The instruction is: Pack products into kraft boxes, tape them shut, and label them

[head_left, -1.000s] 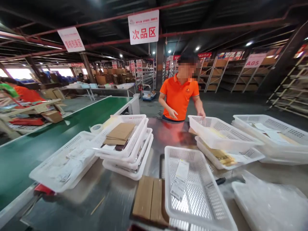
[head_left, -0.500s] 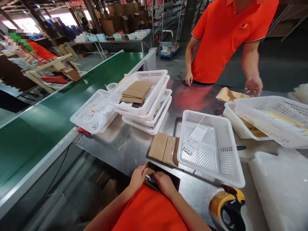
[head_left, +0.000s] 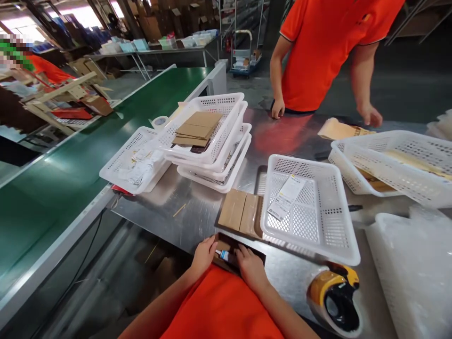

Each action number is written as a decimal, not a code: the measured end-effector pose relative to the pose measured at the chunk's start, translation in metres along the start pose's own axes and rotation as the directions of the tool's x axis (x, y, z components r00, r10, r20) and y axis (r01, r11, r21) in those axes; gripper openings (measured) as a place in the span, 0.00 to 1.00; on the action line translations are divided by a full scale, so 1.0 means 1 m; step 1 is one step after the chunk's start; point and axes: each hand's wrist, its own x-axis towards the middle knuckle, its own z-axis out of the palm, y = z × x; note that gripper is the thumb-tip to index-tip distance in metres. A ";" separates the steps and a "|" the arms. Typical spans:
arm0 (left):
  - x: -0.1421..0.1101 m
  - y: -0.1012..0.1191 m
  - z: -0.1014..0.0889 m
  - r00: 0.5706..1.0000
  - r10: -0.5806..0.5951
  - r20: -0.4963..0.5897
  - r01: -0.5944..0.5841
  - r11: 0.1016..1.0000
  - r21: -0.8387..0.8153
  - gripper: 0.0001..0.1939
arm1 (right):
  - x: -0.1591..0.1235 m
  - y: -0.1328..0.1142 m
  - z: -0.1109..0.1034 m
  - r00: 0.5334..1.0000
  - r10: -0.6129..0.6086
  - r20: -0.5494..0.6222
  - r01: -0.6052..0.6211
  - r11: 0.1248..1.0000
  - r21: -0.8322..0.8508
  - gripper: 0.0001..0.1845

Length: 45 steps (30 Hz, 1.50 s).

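Brown cardboard fills the space between the hands: an open box [head_left: 223, 245] by the metal table's [head_left: 192, 223] near edge, with a small white-and-blue tube [head_left: 223, 254] inside. The left hand [head_left: 205, 253] bends at its left end, the right hand [head_left: 252, 267] at its right; whether either clasps it, I cannot tell. Steady walls and fingertips clear of the tube would serve best. Beyond, two brown cartons [head_left: 232, 210] adjoin a white basket [head_left: 347, 238].

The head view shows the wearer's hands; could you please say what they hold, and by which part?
A brown box: the left hand at its left end, the right hand over its near right part. Whether either touches the tube is unclear.
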 end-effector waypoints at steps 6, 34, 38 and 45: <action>0.000 0.000 -0.001 1.000 0.007 0.011 -0.007 1.000 0.006 0.23 | -0.003 0.003 -0.003 0.999 -0.007 0.035 0.003 0.995 0.097 0.15; 0.002 -0.004 0.004 1.000 0.016 -0.025 -0.017 0.999 -0.049 0.23 | 0.004 -0.007 -0.008 0.979 0.132 0.158 -0.150 0.983 0.106 0.23; 0.002 -0.005 0.006 0.999 0.009 -0.048 -0.012 0.998 -0.065 0.22 | 0.005 -0.005 -0.007 0.976 0.068 0.209 -0.105 0.980 0.171 0.19; 0.002 -0.005 0.001 0.999 0.003 -0.037 -0.007 0.992 -0.123 0.22 | -0.011 0.007 -0.017 0.998 0.053 0.018 -0.056 0.917 0.395 0.21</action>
